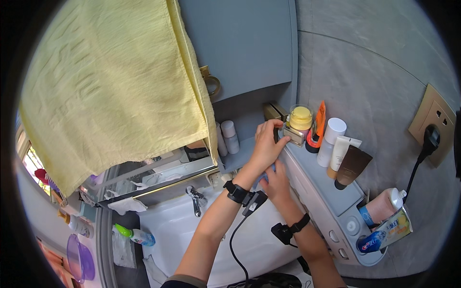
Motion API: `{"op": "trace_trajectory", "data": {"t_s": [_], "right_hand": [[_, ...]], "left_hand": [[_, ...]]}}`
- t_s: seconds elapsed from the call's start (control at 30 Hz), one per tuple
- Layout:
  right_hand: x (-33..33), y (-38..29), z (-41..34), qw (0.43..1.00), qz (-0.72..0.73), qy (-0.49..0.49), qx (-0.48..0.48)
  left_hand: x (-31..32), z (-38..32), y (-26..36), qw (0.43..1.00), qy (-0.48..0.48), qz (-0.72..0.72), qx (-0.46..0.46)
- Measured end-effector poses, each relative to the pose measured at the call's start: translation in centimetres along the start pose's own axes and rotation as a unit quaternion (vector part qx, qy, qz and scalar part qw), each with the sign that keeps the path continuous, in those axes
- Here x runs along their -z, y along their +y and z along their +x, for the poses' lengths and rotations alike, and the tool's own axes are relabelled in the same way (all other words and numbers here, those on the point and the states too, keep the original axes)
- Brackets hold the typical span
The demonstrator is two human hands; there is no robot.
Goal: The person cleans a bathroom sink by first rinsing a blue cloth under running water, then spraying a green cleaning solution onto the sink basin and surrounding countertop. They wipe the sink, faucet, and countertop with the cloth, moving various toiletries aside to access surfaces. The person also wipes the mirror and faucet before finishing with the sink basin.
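My left hand (268, 142) reaches over the near end of a grey-topped storage organizer (347, 196). Its thumb and fingers are around the edge of a small flat case (294, 136) with a clear front. Below and partly behind the left wrist, my right hand (277, 181) holds a blue cloth (264, 177), mostly hidden. Close to the case stand a yellow-lidded jar (301, 118) and an orange tube (318, 124). Farther along are a white-capped bottle (333, 136), a white tube (342, 153) and a brown tube (352, 167).
A white basin (173, 230) with a chrome faucet (195, 199) lies below my arms. A yellow towel (119, 82) hangs from the grey cabinet (245, 43). Toothpaste (372, 241) and a pink bottle (383, 205) stand at the organizer's end. A black plug (431, 136) sits in the wall socket.
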State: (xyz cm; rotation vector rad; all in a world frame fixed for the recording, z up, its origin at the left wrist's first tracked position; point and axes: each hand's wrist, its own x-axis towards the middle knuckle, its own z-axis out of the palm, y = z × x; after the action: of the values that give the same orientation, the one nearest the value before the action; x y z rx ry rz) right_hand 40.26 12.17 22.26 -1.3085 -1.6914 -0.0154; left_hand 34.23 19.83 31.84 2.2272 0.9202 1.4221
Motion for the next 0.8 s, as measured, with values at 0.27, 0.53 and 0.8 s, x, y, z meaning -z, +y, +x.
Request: {"op": "trace_trajectory", "data": {"t_s": [0.27,0.53,0.8], "right_hand": [[-1.2,-1.5,6.6,0.99,0.072,0.111,0.059],[-6.4,-4.4,14.8,0.999,0.024,0.026,0.004],[-8.4,-3.9,14.1,0.992,0.026,0.009,-0.124]], "left_hand": [[6.4,-8.4,2.4,0.989,0.106,-0.093,0.056],[11.5,-21.7,1.8,0.948,0.205,-0.131,0.206],[10.7,-24.1,1.8,0.936,0.185,-0.139,0.264]]}}
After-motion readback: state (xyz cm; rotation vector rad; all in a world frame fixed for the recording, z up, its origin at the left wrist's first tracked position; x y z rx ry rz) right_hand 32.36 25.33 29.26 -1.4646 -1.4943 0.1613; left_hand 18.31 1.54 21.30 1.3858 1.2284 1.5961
